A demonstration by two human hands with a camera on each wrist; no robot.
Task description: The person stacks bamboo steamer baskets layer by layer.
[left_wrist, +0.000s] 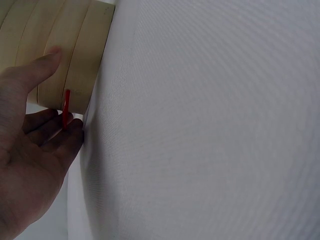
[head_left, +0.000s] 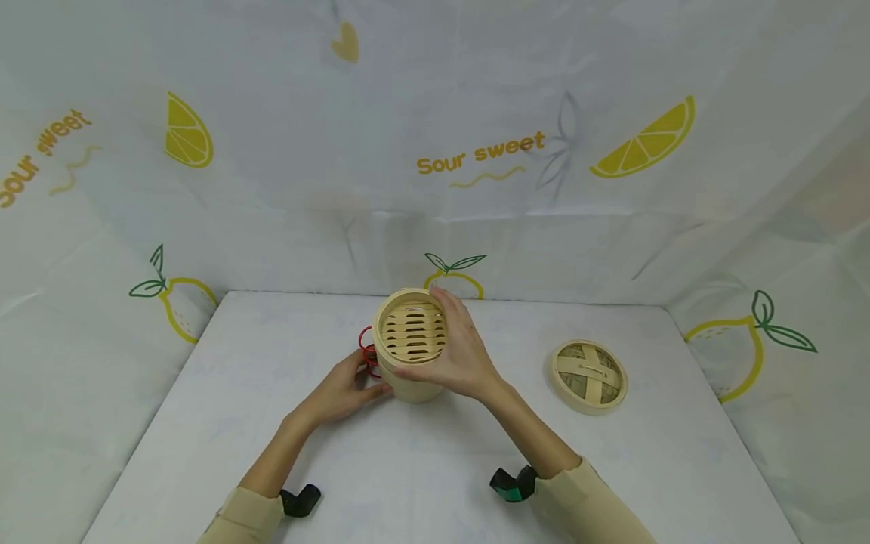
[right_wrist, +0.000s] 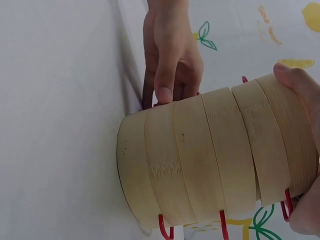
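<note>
A stack of round bamboo steamer baskets [head_left: 413, 332] stands on the white table, its slatted top tier facing up in the head view. My right hand [head_left: 465, 351] grips the top tier's rim, thumb on the near side and fingers at the far side. The right wrist view shows a thin wedge of gap below the upper part of the stack [right_wrist: 195, 155]. Low on the left side, my left hand [head_left: 343, 389] holds the lower tiers. Its thumb lies on the bamboo wall, and its fingers curl beside a red handle loop [left_wrist: 66, 107].
A woven bamboo steamer lid [head_left: 588, 376] lies on the table [head_left: 652, 468] to the right of the stack. More red loops [right_wrist: 223, 225] stick out from the tiers. Behind the table hangs a white lemon-print cloth [head_left: 381, 174]. Black wrist devices [head_left: 513, 485] sit at both wrists.
</note>
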